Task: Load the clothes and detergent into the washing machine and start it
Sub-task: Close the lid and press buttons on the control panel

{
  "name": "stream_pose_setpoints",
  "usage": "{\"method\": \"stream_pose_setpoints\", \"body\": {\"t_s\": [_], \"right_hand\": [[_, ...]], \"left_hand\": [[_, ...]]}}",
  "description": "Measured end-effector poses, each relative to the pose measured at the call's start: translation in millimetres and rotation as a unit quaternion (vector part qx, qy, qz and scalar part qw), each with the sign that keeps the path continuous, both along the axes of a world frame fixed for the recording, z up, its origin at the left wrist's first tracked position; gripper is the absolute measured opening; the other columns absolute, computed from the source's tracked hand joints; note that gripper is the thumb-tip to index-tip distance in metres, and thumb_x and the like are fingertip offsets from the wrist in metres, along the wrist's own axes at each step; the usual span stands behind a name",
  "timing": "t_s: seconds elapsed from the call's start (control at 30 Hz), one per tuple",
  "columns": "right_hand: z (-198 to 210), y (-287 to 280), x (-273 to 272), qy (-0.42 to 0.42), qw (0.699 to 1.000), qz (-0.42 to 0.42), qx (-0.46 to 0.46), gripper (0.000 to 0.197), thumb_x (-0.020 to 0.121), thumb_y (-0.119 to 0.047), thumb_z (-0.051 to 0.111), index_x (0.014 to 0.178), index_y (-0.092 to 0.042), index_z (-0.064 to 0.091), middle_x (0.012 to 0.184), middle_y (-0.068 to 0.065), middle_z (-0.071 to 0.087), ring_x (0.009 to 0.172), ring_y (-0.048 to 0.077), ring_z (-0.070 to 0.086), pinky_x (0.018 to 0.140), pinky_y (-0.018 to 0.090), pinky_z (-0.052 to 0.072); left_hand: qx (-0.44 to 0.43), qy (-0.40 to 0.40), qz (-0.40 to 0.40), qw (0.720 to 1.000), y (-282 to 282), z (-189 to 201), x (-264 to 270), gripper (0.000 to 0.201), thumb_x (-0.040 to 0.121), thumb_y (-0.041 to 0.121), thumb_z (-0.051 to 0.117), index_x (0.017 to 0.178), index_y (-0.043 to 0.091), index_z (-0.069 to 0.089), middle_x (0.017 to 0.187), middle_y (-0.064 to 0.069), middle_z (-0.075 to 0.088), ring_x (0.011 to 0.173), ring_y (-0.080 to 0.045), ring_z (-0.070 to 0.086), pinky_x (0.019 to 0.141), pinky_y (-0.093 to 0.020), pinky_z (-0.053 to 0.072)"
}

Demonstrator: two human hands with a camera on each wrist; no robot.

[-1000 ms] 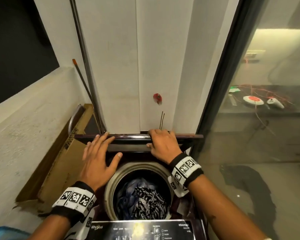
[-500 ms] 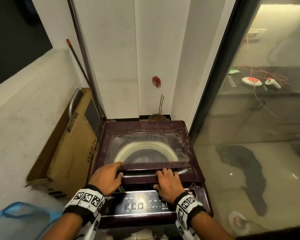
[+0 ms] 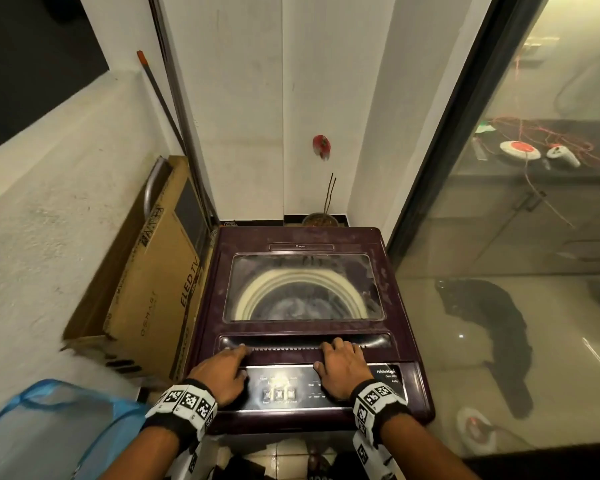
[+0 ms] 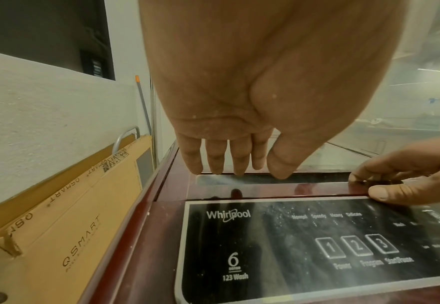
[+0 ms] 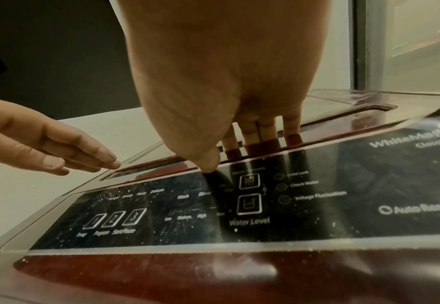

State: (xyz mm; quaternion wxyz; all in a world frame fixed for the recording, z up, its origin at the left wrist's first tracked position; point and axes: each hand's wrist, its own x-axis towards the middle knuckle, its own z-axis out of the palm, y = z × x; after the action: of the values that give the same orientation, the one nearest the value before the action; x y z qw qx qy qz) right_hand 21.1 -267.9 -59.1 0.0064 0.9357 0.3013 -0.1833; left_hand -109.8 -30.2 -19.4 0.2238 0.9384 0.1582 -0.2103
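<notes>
Clothes (image 3: 293,308) are lying inside the drum, showing dimly through the glass of the lid (image 3: 303,287), which is sitting flat on the washing machine (image 3: 409,341). Both hands are resting along the lid's front handle strip, likely seating it fully. The left hand (image 3: 222,370) is lying flat, fingers straight and together; the right hand (image 3: 342,368) is pressing likewise, thumb touching the control panel (image 4: 317,246), where the start button (image 4: 382,244) is waiting, close by.

Cardboard box (image 3: 153,278) leans on the wall — blue bag (image 3: 49,431) nearby.

clothes (image 3: 293,308) dim behind lid glass (image 3: 326,271), blurred
</notes>
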Motion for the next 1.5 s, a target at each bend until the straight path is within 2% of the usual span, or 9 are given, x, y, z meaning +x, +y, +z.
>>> {"method": "stream_pose_setpoints", "body": {"t_s": [0.27, 0.53, 0.63, 0.73, 0.8, 0.93, 1.1, 1.27, 1.5], "right_hand": [[-6.0, -6.2, -1.8, -0.013, 1.000, 0.022, 0.013, 0.055, 0.100, -0.049, 0.038, 0.145, -0.018, 0.044, 0.134, 0.011, 0.051, 0.125, 0.032, 0.049, 0.114, 0.046, 0.031], [-4.1, -7.5, -10.3, -0.013, 0.999, 0.038, 0.001, 0.068, 0.100, -0.048, 0.030, 0.155, -0.009, 0.031, 0.150, 0.012, 0.041, 0.143, 0.032, 0.035, 0.120, 0.046, 0.025], [-1.1, -7.1, -18.5, -0.008, 0.999, 0.041, 0.004, 0.078, 0.093, -0.052, 0.018, 0.157, -0.008, 0.027, 0.158, 0.012, 0.033, 0.150, 0.031, 0.027, 0.124, 0.045, 0.020], [2.6, -4.9, -28.4, 0.005, 0.999, 0.040, 0.003, 0.070, 0.102, -0.043, 0.040, 0.159, -0.007, 0.021, 0.167, 0.013, 0.017, 0.156, 0.032, 0.013, 0.127, 0.046, 0.014], [6.4, -3.3, -35.8, 0.000, 0.999, 0.041, 0.009, 0.071, 0.102, -0.040, 0.042, 0.159, -0.006, 0.019, 0.169, 0.013, 0.010, 0.157, 0.033, 0.007, 0.126, 0.048, 0.014], [11.7, 2.3, -52.5, -0.021, 0.997, 0.049, 0.060, 0.066, 0.098, -0.035, 0.047, 0.156, -0.009, 0.030, 0.162, 0.011, 0.028, 0.149, 0.033, 0.028, 0.121, 0.046, 0.029], [10.1, 17.9, -87.9, -0.038, 0.991, 0.112, 0.068, 0.057, 0.089, -0.025, 0.053, 0.145, -0.017, 0.045, 0.131, 0.008, 0.053, 0.115, 0.032, 0.053, 0.094, 0.046, 0.045], [17.3, 35.3, -117.1, 0.043, 0.994, 0.097, 0.017, 0.071, 0.093, -0.019, 0.048, 0.159, -0.019, 0.021, 0.124, 0.017, 0.062, 0.114, 0.038, 0.058, 0.097, 0.046, 0.044], [25.5, 43.1, -139.7, 0.111, 0.993, 0.036, -0.030, 0.089, 0.095, -0.021, 0.054, 0.162, -0.025, -0.003, 0.124, 0.018, 0.065, 0.111, 0.037, 0.065, 0.091, 0.043, 0.051]], "left_hand": [[0.016, 0.022, -0.011, 1.000, -0.6, -11.1, -2.7, 0.068, 0.089, 0.042, 0.059, 0.150, 0.032, 0.030, 0.153, 0.001, 0.042, 0.136, -0.018, 0.046, 0.109, -0.040, 0.042], [0.027, 0.012, -0.020, 0.999, 3.4, -18.1, -7.8, 0.082, 0.086, 0.038, 0.065, 0.154, 0.033, 0.019, 0.156, -0.003, 0.038, 0.135, -0.022, 0.049, 0.107, -0.035, 0.044], [0.007, -0.004, -0.019, 1.000, -0.7, -21.9, -11.6, 0.084, 0.087, 0.034, 0.066, 0.155, 0.030, 0.018, 0.164, 0.000, 0.020, 0.148, -0.021, 0.029, 0.115, -0.037, 0.035], [-0.001, -0.026, -0.021, 0.999, -5.5, -29.7, -16.9, 0.088, 0.086, 0.029, 0.069, 0.156, 0.029, 0.016, 0.167, 0.005, 0.007, 0.153, -0.020, 0.011, 0.121, -0.040, 0.027], [0.009, -0.032, -0.020, 0.999, -8.0, -33.6, -21.8, 0.090, 0.085, 0.028, 0.069, 0.156, 0.029, 0.015, 0.167, 0.004, 0.002, 0.153, -0.021, 0.007, 0.121, -0.041, 0.026], [0.031, -0.038, -0.014, 0.999, -8.0, -35.6, -31.5, 0.091, 0.085, 0.025, 0.070, 0.156, 0.031, 0.012, 0.167, 0.005, -0.001, 0.153, -0.021, 0.006, 0.118, -0.044, 0.031], [0.025, -0.032, -0.003, 0.999, -6.0, -36.9, -36.9, 0.095, 0.083, 0.024, 0.074, 0.155, 0.033, 0.012, 0.166, 0.008, -0.001, 0.153, -0.018, 0.006, 0.115, -0.049, 0.036], [0.013, -0.004, -0.009, 1.000, -1.8, -38.0, -40.2, 0.116, 0.069, 0.027, 0.087, 0.156, 0.031, 0.010, 0.166, 0.011, -0.004, 0.153, -0.018, 0.004, 0.116, -0.049, 0.034], [-0.009, -0.006, 0.012, 1.000, 0.8, -37.0, -42.8, 0.121, 0.069, 0.024, 0.088, 0.157, 0.032, 0.006, 0.165, 0.015, -0.002, 0.153, -0.014, 0.004, 0.116, -0.051, 0.034]]}}
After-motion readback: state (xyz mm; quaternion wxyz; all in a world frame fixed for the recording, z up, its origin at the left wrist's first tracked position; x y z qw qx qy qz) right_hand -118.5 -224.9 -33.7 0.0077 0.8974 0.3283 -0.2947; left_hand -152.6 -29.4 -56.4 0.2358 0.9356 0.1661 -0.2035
